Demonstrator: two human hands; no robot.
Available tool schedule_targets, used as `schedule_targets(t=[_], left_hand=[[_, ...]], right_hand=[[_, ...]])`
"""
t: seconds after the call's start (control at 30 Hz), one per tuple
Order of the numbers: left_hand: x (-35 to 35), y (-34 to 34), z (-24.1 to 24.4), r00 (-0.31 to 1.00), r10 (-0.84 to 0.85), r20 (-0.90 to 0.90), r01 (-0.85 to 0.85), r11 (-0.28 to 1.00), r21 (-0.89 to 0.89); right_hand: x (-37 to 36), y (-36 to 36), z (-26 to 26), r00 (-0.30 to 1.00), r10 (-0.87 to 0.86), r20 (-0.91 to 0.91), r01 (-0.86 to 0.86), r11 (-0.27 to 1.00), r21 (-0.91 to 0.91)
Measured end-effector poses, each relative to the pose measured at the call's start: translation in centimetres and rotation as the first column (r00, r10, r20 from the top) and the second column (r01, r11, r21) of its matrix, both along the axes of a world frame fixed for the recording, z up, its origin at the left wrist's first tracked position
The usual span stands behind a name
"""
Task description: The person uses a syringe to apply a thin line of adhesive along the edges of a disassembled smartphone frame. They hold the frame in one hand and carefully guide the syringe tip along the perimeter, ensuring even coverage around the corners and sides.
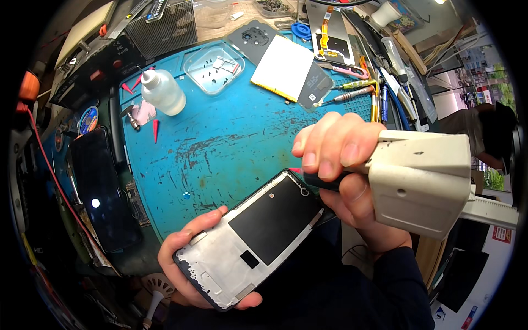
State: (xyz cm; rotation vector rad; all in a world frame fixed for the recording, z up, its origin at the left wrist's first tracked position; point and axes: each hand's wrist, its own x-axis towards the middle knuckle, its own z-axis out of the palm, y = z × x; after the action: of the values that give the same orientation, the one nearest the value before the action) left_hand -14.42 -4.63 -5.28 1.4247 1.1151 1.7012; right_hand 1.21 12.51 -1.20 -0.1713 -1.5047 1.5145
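My left hand (187,251) grips the lower end of a phone mid-frame (222,255), fingers at one long edge and a fingertip at the other. The frame is silvery metal with a dark rim, tilted over the mat's front edge. A large black sheet (272,222) covers much of its face. My right hand (342,152) is wrapped around a cream-coloured dispensing gun (420,194) with a toothed rod (491,212) behind it. Its black front part (326,180) sits between my fingers. A pink tip (294,170) shows at the frame's upper corner; whether it touches cannot be told.
The blue mat (198,152) holds a squeeze bottle (164,93), a pink nozzle (155,131) and a clear tray (214,70) with several screws. A battery (284,68) lies on a back panel (317,86). Screwdrivers (350,95) lie right; a dark phone (103,189) lies left.
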Motion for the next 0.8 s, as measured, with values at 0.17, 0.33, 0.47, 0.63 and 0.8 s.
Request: schedule_targets(t=[0.17, 0.33, 0.47, 0.63, 0.8], left_hand=[[0.0, 0.0, 0.1, 1.000, -0.014, 0.020, 0.014, 1.000, 0.005], [0.2, 0.0, 0.1, 1.000, 0.006, 0.014, -0.006, 1.000, -0.004], [0.3, 0.0, 0.0, 0.999, 0.044, 0.005, -0.044, 0.999, -0.005], [0.7, 0.1, -0.2, 0.997, 0.067, 0.042, -0.067, 0.998, 0.019], [0.9, 0.1, -0.4, 0.994, 0.084, 0.066, -0.087, 0.996, 0.037]], right_hand=[[0.7, 0.5, -0.8, 0.999, 0.028, 0.037, -0.028, 1.000, 0.008], [0.6, 0.8, -1.7, 0.998, 0.050, -0.030, -0.049, 0.998, 0.038], [0.3, 0.4, -0.2, 0.999, 0.039, 0.038, -0.040, 0.999, 0.018], [0.9, 0.5, -0.1, 0.994, 0.029, 0.106, -0.026, 0.999, -0.031], [0.7, 0.4, 0.0, 0.994, 0.021, 0.103, -0.016, 0.999, -0.048]])
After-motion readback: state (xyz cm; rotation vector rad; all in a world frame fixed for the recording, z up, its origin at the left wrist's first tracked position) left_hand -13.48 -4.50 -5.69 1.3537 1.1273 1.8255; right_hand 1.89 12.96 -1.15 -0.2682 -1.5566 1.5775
